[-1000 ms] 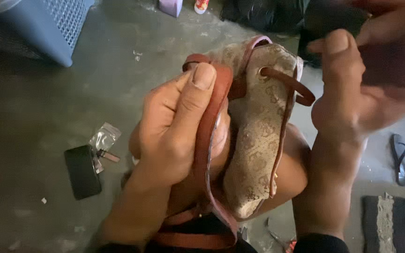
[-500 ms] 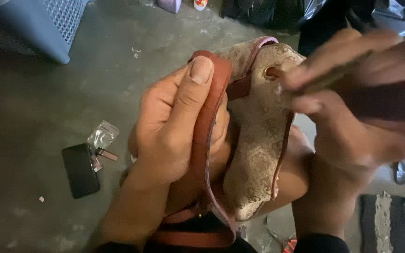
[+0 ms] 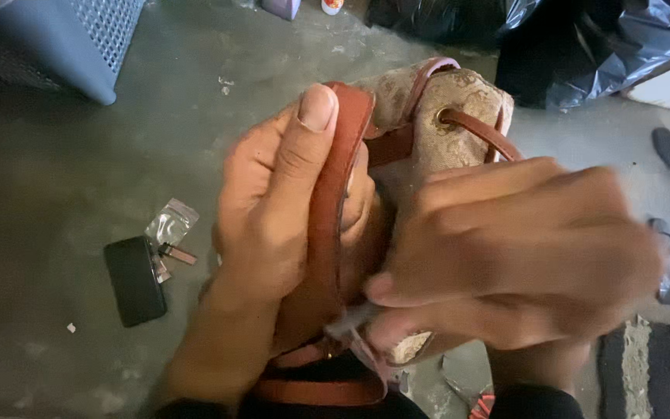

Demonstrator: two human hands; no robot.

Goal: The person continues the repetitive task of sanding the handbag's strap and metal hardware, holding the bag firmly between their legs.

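Here the left hand (image 3: 284, 225) grips a beige patterned drawstring bag (image 3: 443, 101) with brown leather trim, thumb pressed along the brown strap (image 3: 327, 233), holding it up above the grey concrete floor (image 3: 79, 171). The right hand (image 3: 513, 256), blurred, pinches something thin at the bag's lower edge; what it is cannot be told. A black phone (image 3: 135, 281) and a small clear packet (image 3: 170, 225) lie on the floor to the left, a blue basket (image 3: 79, 39) farther off.

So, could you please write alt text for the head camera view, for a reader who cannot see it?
A left hand grips the brown leather strap of a beige patterned bag, while the blurred right hand pinches something small at its lower edge. On the grey concrete floor to the left lie a black phone and a small clear plastic packet.
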